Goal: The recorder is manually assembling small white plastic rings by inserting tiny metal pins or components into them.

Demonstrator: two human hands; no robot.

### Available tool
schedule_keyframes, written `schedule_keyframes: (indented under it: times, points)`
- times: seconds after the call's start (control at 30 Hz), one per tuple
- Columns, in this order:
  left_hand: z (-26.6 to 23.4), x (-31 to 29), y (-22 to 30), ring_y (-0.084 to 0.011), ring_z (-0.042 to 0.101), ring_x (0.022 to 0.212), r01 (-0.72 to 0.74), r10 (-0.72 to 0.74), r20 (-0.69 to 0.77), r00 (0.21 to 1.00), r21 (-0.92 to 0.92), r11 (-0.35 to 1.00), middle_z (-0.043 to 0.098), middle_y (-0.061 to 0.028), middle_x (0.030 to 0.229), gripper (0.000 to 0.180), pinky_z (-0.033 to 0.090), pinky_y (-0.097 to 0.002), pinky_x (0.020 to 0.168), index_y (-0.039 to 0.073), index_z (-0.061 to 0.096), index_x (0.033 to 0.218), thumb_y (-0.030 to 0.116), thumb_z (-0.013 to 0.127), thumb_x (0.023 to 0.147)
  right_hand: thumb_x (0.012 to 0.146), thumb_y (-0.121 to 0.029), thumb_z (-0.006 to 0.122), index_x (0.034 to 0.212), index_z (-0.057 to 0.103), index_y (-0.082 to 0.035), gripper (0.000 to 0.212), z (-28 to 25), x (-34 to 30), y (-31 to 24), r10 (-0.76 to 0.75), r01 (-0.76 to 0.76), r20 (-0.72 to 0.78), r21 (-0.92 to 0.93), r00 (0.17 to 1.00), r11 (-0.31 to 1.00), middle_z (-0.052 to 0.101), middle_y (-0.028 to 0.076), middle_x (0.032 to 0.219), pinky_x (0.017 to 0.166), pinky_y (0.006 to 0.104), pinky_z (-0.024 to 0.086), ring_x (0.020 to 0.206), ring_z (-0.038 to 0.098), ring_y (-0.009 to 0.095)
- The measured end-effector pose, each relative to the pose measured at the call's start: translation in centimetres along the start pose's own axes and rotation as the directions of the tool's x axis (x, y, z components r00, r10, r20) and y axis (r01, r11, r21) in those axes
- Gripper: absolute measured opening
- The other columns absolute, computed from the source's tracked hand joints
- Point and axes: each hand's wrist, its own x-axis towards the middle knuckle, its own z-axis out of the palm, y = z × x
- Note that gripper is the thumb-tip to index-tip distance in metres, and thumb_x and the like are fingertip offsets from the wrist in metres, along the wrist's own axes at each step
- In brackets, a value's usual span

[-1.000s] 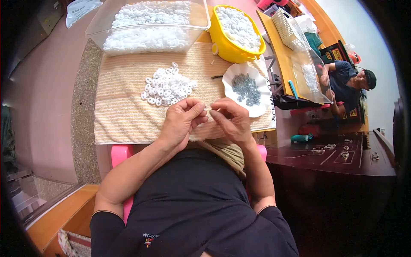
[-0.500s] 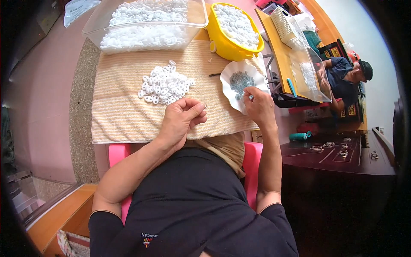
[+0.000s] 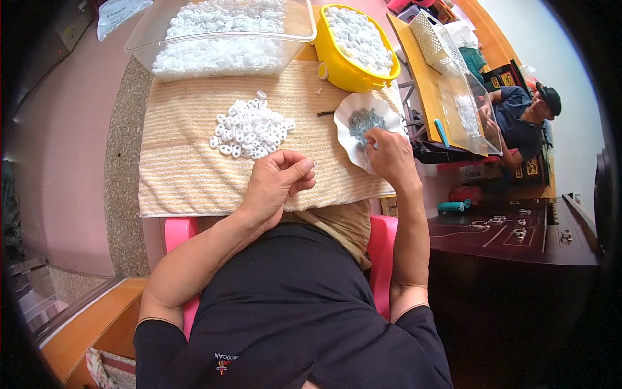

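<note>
My left hand (image 3: pixel 282 179) is closed in a pinch just below a loose pile of small white oval plastic pieces (image 3: pixel 249 126). Whatever sits between its thumb and forefinger is too small to name. Over at the right, my right hand (image 3: pixel 391 155) has its fingers drawn together at the lower edge of a white scalloped dish (image 3: pixel 348 141). Small grey, see-through bits (image 3: pixel 367 120) lie heaped in that dish. The right fingertips touch or hover at the heap, and what they hold is hidden.
A striped towel (image 3: pixel 188 175) covers the table. Behind stand a clear bin (image 3: pixel 220 39) and a yellow tub (image 3: pixel 337 61), both full of white pieces. A thin black stick (image 3: pixel 325 114) lies beside the dish. Another person (image 3: pixel 518 120) works at a table on the right.
My right hand has shifted slightly within the dish, its fingertips a little up and left. The left hand stays almost in place, still pinched.
</note>
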Motion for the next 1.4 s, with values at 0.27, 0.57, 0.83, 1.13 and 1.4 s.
schedule_keyframes:
  times: [0.27, 0.57, 0.83, 1.13, 1.4]
  points:
    - [-0.1, 0.1, -0.1, -0.0115, 0.063, 0.073, 0.002, -0.002, 0.002, 1.0, -0.004, 1.0, 0.063, -0.0047, 0.083, 0.015, 0.057, -0.0251, 0.07, 0.002, 0.06, 0.095, 0.012, 0.068, 0.088, 0.078, -0.01, 0.061, 0.088, 0.066, -0.005, 0.012, 0.1, 0.7, 0.0, -0.028, 0.031, 0.063, -0.042, 0.998, 0.999, 0.066, 0.018, 0.082, 0.075, 0.0447, 0.049, 0.082, 0.064, 0.037]
    - [0.0, 0.0, 0.0, -0.012, 0.063, 0.071, 0.007, -0.007, 0.001, 1.0, -0.004, 1.0, 0.063, -0.0047, 0.082, 0.015, 0.057, -0.0248, 0.069, 0.002, 0.061, 0.095, 0.012, 0.069, 0.088, 0.075, -0.009, 0.061, 0.085, 0.066, -0.004, 0.012, 0.0, 0.7, 0.1, -0.055, 0.054, 0.056, 0.011, 0.997, 0.998, 0.066, 0.017, 0.079, 0.073, 0.043, 0.05, 0.08, 0.064, 0.036]
    - [0.0, 0.1, -0.1, -0.0117, 0.063, 0.072, -0.001, 0.002, 0.006, 1.0, -0.029, 1.0, 0.063, -0.0057, 0.082, 0.013, 0.057, -0.0246, 0.069, 0.0, 0.06, 0.093, 0.01, 0.068, 0.088, 0.073, -0.002, 0.062, 0.09, 0.069, -0.001, 0.018, 0.5, -0.4, 0.4, -0.082, 0.116, -0.123, 0.298, 0.989, 0.948, 0.066, 0.014, 0.079, 0.064, 0.0328, 0.05, 0.068, 0.065, 0.027]
    - [0.0, 0.1, 0.0, -0.0134, 0.064, 0.075, -0.016, 0.016, 0.001, 1.0, -0.034, 0.999, 0.064, -0.0066, 0.085, 0.015, 0.058, -0.0268, 0.074, 0.0, 0.06, 0.101, 0.009, 0.065, 0.09, 0.085, -0.001, 0.066, 0.095, 0.068, 0.001, 0.011, 0.4, -1.7, -1.7, 0.065, -0.047, 0.0, 0.686, 0.998, 0.726, 0.062, 0.002, 0.075, 0.054, 0.0216, 0.042, 0.061, 0.054, 0.007]
    - [-0.1, 0.2, 0.0, -0.0135, 0.065, 0.077, -0.01, 0.011, 0.012, 1.0, -0.077, 0.997, 0.065, -0.0084, 0.087, 0.02, 0.057, -0.0258, 0.073, -0.004, 0.061, 0.107, 0.007, 0.064, 0.09, 0.09, 0.0, 0.061, 0.101, 0.065, 0.003, 0.012, 2.3, -2.4, -5.5, -0.038, -0.088, 0.114, 0.906, 0.993, 0.414, 0.062, 0.005, 0.085, 0.051, 0.0204, 0.047, 0.062, 0.056, 0.006]
